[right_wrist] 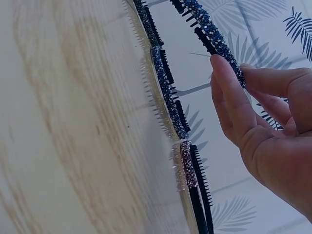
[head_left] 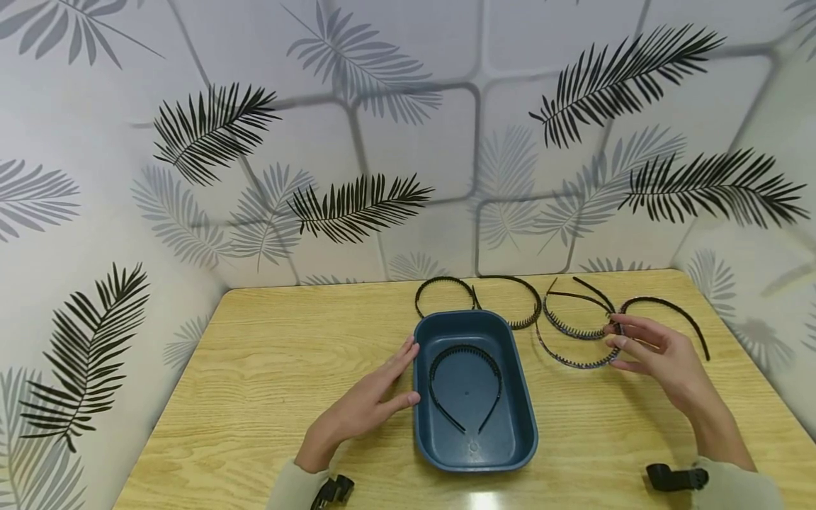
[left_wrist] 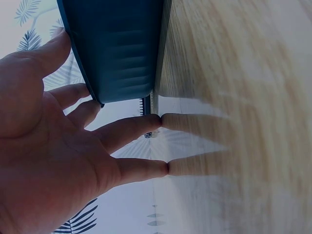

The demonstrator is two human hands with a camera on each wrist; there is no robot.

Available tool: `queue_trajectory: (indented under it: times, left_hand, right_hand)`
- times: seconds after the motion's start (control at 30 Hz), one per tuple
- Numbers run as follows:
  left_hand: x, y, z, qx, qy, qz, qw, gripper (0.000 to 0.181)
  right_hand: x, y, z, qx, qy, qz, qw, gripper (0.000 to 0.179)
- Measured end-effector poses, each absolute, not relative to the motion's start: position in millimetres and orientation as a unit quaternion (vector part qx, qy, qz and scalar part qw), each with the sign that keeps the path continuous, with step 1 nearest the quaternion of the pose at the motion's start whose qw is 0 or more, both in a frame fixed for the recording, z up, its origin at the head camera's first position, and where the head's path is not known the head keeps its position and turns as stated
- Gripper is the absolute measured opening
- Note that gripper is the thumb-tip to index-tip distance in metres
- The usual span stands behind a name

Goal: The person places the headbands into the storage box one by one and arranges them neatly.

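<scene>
A dark blue plastic tray (head_left: 525, 439) stands on the table, and one black toothed headband (head_left: 464, 348) lies inside it. My left hand (head_left: 366, 404) rests against the tray's left side, its fingers fairly straight. In the left wrist view the thumb and two fingers of that hand (left_wrist: 53, 146) touch the tray (left_wrist: 119, 53), while two other fingertips meet the tabletop. With thumb and fingers my right hand (head_left: 669, 365) pinches a glittery blue headband (right_wrist: 217, 39), raised off the table in the right wrist view. Its ends are not clearly seen.
Behind the tray lie a black headband (head_left: 444, 279) and another black headband (head_left: 525, 285). To the right are a glitter headband (head_left: 570, 331) and a black headband (head_left: 669, 303), close to my right hand. A leaf-patterned wall (head_left: 408, 156) borders the wooden table (head_left: 287, 333).
</scene>
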State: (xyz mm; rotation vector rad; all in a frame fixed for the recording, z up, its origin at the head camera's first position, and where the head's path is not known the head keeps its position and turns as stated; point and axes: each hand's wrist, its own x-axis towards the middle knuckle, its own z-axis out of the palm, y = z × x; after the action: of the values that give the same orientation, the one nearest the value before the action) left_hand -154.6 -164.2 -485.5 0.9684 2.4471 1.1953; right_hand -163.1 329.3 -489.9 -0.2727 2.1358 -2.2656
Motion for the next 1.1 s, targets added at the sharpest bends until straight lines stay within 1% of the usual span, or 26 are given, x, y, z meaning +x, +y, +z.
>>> queue_trajectory:
  times: [0.33, 0.87, 1.1]
  left_hand:
    - [-154.5, -164.3, -483.8, 0.331, 0.84, 0.41, 0.132, 0.076]
    - [-155.0, -164.6, -485.8, 0.333, 0.84, 0.41, 0.127, 0.075]
    - [-154.5, -164.5, -484.6, 0.332, 0.842, 0.407, 0.126, 0.075]
  right_hand:
    - [-163.1, 322.7, -484.2, -0.087, 0.698, -0.711, -0.006, 0.048]
    - [-163.1, 311.3, -478.8, -0.1, 0.695, -0.712, -0.006, 0.047]
    - [-162.9, 305.4, -475.4, -0.117, 0.687, -0.718, 0.006, 0.046]
